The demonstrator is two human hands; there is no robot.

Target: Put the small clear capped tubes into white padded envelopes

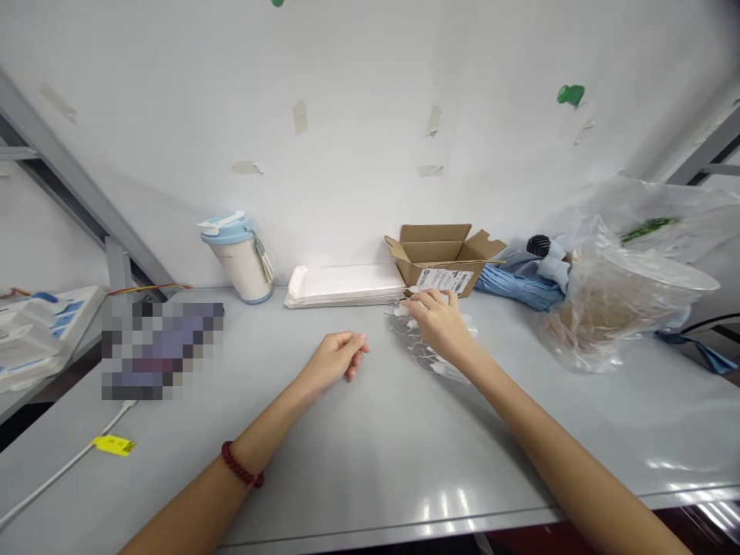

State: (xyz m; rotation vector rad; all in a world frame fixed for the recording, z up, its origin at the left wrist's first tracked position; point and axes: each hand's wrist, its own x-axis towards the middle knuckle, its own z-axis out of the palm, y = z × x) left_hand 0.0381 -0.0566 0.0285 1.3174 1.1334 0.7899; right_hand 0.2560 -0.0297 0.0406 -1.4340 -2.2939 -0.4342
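Right hand [438, 317] is nearer, down at the stringed plastic pieces [440, 368], grasp unclear; left hand [334, 359], loosely closed, has them at three o'clock!

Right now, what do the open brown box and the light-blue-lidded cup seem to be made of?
Open brown box: matte corrugated cardboard, likely, from its plain brown, creased flaps.
Cream cup with light blue lid: smooth, softly shiny body, perhaps plastic or coated metal; the look leaves this open.

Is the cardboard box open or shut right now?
Open: the flaps of the cardboard box stand spread outward, and its inside shows.
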